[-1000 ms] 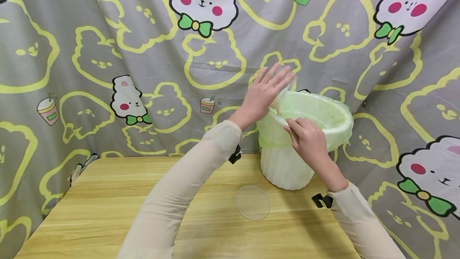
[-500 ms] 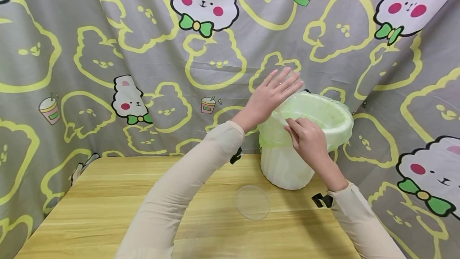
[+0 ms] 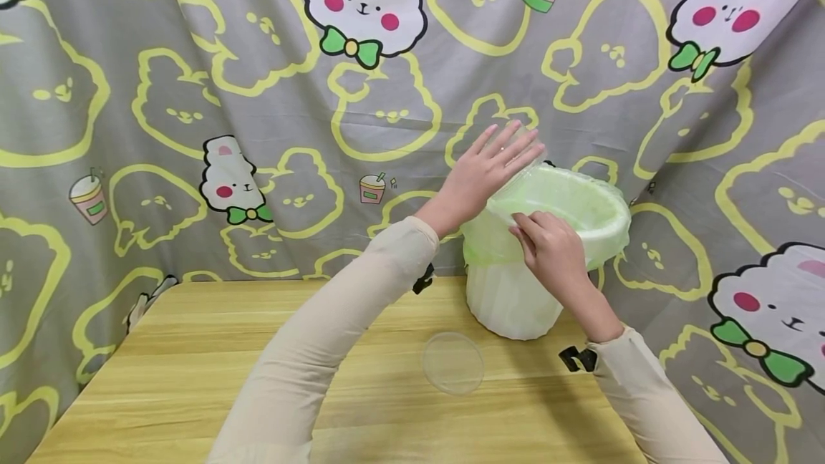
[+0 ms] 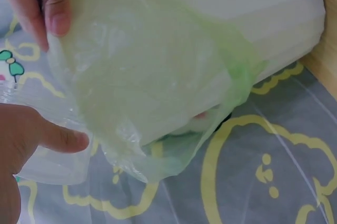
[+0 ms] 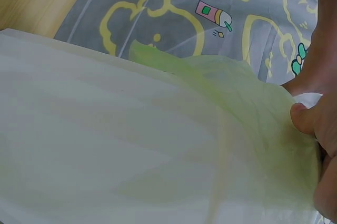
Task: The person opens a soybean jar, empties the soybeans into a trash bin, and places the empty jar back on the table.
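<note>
My left hand (image 3: 483,174) reaches over the left side of a white bin (image 3: 512,299), fingers extended in the head view. It holds a clear plastic container (image 4: 58,168); the left wrist view shows the thumb along its side. In the head view the hand mostly hides that container, which is tilted at the bin's mouth. My right hand (image 3: 556,249) grips the bin's near rim, pinching the pale green bag (image 3: 486,235) folded over it. The bag lines the inside and hangs down outside. What lies at the bin's bottom is hidden.
A clear round disc (image 3: 453,364), like a lid, lies flat on the wooden table (image 3: 245,364) in front of the bin. A patterned grey curtain (image 3: 290,106) hangs close behind the bin and along the right.
My left hand has shifted right and slightly down with the clear container, which now shows less beside the fingers. The right hand keeps its grip on the rim. Little differs over the last half second.
</note>
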Available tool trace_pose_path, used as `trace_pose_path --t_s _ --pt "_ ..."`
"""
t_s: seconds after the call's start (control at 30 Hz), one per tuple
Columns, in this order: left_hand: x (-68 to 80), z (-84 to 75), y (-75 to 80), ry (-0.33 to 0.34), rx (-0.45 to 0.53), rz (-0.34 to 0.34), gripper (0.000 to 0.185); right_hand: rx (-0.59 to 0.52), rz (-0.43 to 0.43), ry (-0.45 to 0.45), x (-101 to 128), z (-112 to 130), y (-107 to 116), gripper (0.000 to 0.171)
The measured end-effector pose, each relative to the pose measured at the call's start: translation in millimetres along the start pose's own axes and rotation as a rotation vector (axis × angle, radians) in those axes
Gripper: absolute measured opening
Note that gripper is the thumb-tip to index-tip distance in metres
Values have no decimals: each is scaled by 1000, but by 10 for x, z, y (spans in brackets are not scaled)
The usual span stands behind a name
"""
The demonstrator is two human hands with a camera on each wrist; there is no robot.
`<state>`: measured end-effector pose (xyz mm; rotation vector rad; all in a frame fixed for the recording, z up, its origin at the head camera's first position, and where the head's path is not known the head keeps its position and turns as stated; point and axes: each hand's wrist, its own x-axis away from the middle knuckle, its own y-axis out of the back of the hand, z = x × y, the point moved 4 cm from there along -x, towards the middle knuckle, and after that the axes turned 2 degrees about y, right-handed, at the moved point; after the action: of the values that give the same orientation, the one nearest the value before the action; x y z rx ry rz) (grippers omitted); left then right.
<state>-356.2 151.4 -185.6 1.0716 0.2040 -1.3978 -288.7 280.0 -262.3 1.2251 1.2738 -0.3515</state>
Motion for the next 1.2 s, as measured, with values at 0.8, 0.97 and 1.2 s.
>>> trace_pose_path --t_s 0.8,0.97,1.2 --pt "-73 45 32 105 73 72 72 -7 -13 1 -5 10 -12 15" --pt "-67 44 71 107 104 78 76 0 -13 -7 -3 7 -6 15" --pt "27 237 253 206 178 68 89 -7 -18 -9 -8 6 -11 16"
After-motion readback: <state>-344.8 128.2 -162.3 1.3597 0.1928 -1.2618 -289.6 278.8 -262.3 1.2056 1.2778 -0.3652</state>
